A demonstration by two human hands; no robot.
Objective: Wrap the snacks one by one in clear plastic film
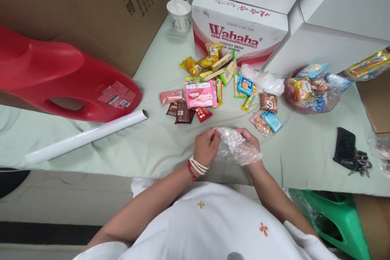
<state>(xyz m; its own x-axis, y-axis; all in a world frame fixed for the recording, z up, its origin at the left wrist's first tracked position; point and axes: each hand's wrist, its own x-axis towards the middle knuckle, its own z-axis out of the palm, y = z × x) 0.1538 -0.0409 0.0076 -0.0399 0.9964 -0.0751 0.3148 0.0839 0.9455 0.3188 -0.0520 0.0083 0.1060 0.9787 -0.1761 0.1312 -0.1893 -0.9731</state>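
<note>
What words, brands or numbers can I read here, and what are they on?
"Wahaha ®": white-and-red carton.
"PURIFIED WATER": same carton.
"OR DRINKING": same carton, start partly hidden.
"nabati": bright pink packet.
Too small or blurred: number line on carton, label on red jug, print on paper cup, other snack packets.
Chinese characters on brown box and carton top: too unclear to quote.
Crumpled clear plastic: no text seen.
</note>
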